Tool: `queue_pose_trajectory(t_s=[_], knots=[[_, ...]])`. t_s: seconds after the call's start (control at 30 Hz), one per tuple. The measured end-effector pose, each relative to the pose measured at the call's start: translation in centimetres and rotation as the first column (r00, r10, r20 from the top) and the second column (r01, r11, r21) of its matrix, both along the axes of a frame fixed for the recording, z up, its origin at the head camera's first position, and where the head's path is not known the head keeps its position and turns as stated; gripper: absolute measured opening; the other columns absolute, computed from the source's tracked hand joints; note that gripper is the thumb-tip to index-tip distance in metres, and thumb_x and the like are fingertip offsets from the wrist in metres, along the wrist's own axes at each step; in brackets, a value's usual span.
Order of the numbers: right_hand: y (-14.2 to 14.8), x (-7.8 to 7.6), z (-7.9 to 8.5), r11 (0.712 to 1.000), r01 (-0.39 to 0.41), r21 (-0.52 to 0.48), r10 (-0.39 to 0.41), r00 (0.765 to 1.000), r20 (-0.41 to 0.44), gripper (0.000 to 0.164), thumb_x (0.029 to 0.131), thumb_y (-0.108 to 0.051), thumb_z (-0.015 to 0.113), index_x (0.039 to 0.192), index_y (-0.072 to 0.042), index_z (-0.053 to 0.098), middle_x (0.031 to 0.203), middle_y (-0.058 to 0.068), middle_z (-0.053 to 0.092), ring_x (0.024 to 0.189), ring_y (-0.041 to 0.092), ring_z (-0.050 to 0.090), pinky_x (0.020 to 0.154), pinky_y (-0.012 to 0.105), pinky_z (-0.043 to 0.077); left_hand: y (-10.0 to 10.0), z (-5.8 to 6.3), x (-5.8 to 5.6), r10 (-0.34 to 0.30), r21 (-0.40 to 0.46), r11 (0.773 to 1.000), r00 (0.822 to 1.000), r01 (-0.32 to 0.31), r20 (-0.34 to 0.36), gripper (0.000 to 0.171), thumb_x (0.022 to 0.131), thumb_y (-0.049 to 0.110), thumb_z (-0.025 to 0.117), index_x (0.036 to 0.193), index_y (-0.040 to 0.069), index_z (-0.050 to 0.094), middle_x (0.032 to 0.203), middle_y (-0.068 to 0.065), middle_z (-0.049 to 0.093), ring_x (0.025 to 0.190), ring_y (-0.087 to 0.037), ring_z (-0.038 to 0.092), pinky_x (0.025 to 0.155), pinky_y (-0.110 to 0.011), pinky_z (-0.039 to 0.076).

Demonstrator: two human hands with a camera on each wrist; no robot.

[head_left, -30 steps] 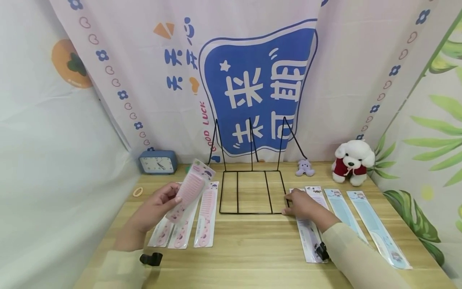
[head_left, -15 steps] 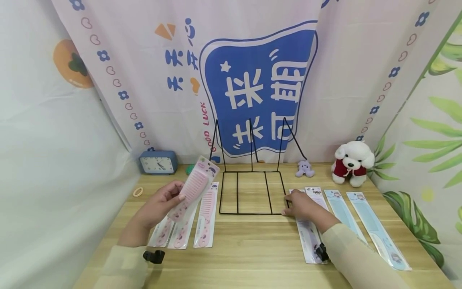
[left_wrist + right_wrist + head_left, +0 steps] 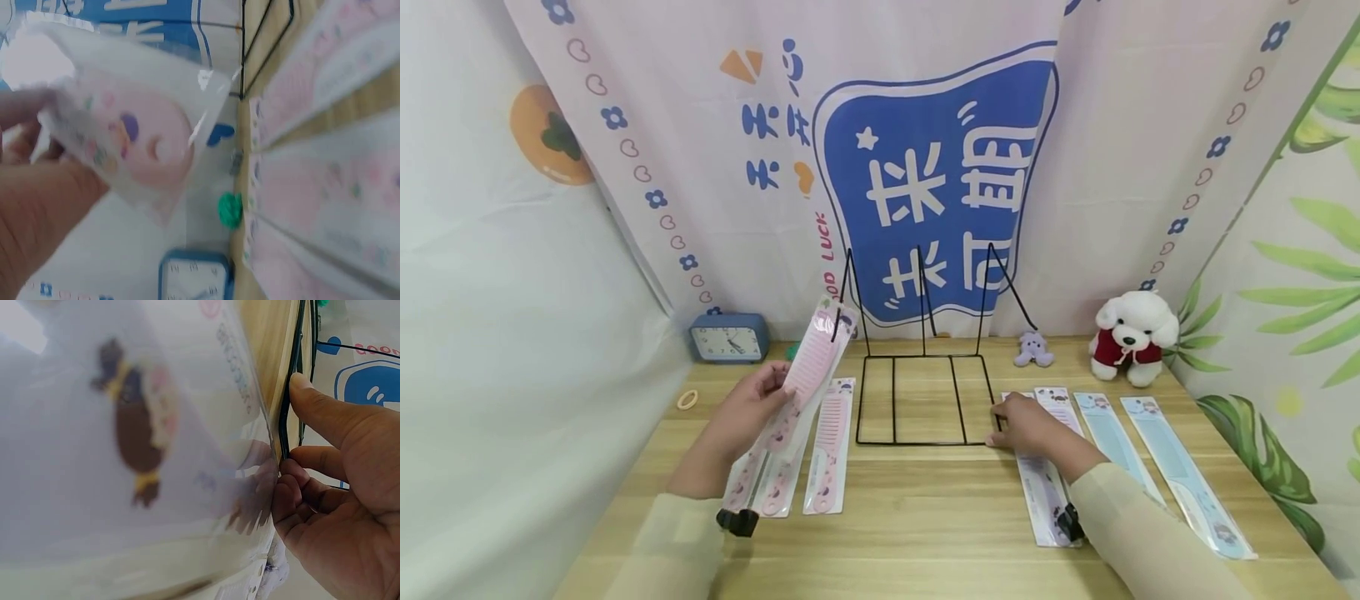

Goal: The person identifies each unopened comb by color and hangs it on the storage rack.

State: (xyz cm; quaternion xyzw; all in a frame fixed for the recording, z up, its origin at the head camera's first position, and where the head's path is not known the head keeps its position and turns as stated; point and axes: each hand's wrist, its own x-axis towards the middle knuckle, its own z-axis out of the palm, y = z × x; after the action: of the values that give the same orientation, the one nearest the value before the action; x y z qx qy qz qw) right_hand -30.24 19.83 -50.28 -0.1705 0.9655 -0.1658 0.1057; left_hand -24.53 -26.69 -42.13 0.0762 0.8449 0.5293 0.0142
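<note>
My left hand [image 3: 751,412] pinches a pink comb [image 3: 812,367] in a clear package, raised at a slant beside the black wire rack [image 3: 922,357]. The lower end of the rack's left prong shows in front of the package's top. In the left wrist view, the comb's rounded handle end [image 3: 156,147] faces the camera, with thumb and fingers at the package's edge. My right hand [image 3: 1026,427] holds the right side of the rack's base. In the right wrist view, thumb and fingers close round the dark wire [image 3: 291,394].
More packaged pink combs [image 3: 829,446] lie at left. Purple packaged combs [image 3: 1037,500] lie under and beside the right forearm, with blue ones [image 3: 1183,475] farther right. A blue clock [image 3: 728,337], yellow ring [image 3: 687,399], purple toy [image 3: 1033,348] and white plush dog [image 3: 1135,337] surround the rack.
My left hand has moved up and rightward with the pink comb, bringing the package's top to the rack's left prong. My right hand stays on the rack.
</note>
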Motion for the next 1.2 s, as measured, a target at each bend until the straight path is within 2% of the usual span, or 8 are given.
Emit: queue_pose_trajectory(t_s=[0.07,0.17,0.33,0.47,0.7,0.97,1.07,1.2], knots=[[0.0,0.0,0.1,1.0,-0.004,-0.003,0.004,1.0,-0.002,0.067,0.096,-0.031,0.087,0.145,0.009,0.064,0.142,0.037,0.061,0.137,0.054,0.059,0.118,0.064,0.048,1.1,0.5,-1.0,0.088,-0.024,0.996,0.996,-0.087,0.025,0.035,0.113,0.014,0.055,0.148,0.01,0.056,0.132,-0.016,0.064,0.115,-0.026,0.063,0.096,-0.029,0.055],[0.0,0.1,0.2,1.0,-0.009,-0.006,0.009,1.0,-0.004,0.067,0.096,-0.031,0.086,0.145,0.01,0.064,0.141,0.037,0.062,0.136,0.054,0.059,0.118,0.063,0.048,2.8,1.2,-2.7,0.19,-0.004,0.982,0.979,-0.19,0.071,0.037,0.112,0.018,0.056,0.149,0.014,0.056,0.134,-0.016,0.065,0.113,-0.028,0.065,0.092,-0.033,0.057],[0.2,0.2,0.1,1.0,-0.008,-0.011,0.008,1.0,-0.003,0.066,0.096,-0.03,0.086,0.144,0.01,0.064,0.141,0.036,0.062,0.136,0.053,0.059,0.118,0.063,0.048,5.0,1.6,-5.7,0.261,0.072,0.96,0.958,-0.271,0.115,0.038,0.113,0.019,0.055,0.151,0.015,0.057,0.136,-0.019,0.066,0.108,-0.029,0.068,0.084,-0.035,0.061],[0.2,0.2,-0.1,1.0,0.012,-0.007,-0.012,1.0,0.014,0.065,0.097,-0.03,0.085,0.145,0.009,0.064,0.144,0.035,0.061,0.138,0.052,0.059,0.12,0.062,0.047,5.9,1.5,-7.2,0.274,0.111,0.951,0.953,-0.289,0.133,0.038,0.113,0.018,0.054,0.151,0.014,0.056,0.134,-0.02,0.065,0.108,-0.03,0.066,0.085,-0.036,0.06],[0.1,0.0,0.0,0.999,0.034,0.006,-0.034,0.999,0.028,0.067,0.099,-0.033,0.084,0.148,0.007,0.063,0.149,0.034,0.059,0.143,0.05,0.056,0.122,0.061,0.046,6.7,0.8,-8.7,0.284,0.118,0.947,0.951,-0.299,0.125,0.04,0.114,0.018,0.052,0.154,0.014,0.053,0.133,-0.019,0.063,0.108,-0.028,0.062,0.087,-0.036,0.056],[0.1,-0.3,0.1,0.999,0.037,0.01,-0.037,0.999,0.016,0.065,0.098,-0.032,0.085,0.146,0.006,0.064,0.148,0.034,0.06,0.141,0.05,0.057,0.12,0.061,0.047,7.1,-1.6,-11.5,0.245,0.157,0.957,0.969,-0.245,0.02,0.021,0.113,0.01,0.056,0.133,0.002,0.061,0.132,-0.019,0.064,0.106,-0.022,0.058,0.084,-0.026,0.05],[0.1,-0.2,0.1,0.999,0.035,0.006,-0.035,0.999,0.023,0.066,0.097,-0.032,0.085,0.146,0.007,0.064,0.148,0.035,0.059,0.142,0.051,0.056,0.121,0.062,0.047,7.3,-2.4,-12.5,0.23,0.167,0.959,0.973,-0.227,0.001,0.022,0.113,0.012,0.06,0.132,0.002,0.062,0.134,-0.02,0.065,0.111,-0.025,0.059,0.09,-0.03,0.051],[-0.1,-0.1,0.2,0.999,0.039,-0.005,-0.039,0.999,0.036,0.067,0.097,-0.032,0.085,0.147,0.007,0.063,0.15,0.037,0.056,0.144,0.053,0.054,0.122,0.063,0.045,7.8,-2.8,-13.0,0.222,0.155,0.964,0.975,-0.218,-0.01,0.027,0.114,0.019,0.06,0.134,0.001,0.063,0.137,-0.021,0.066,0.119,-0.029,0.061,0.097,-0.038,0.052]])
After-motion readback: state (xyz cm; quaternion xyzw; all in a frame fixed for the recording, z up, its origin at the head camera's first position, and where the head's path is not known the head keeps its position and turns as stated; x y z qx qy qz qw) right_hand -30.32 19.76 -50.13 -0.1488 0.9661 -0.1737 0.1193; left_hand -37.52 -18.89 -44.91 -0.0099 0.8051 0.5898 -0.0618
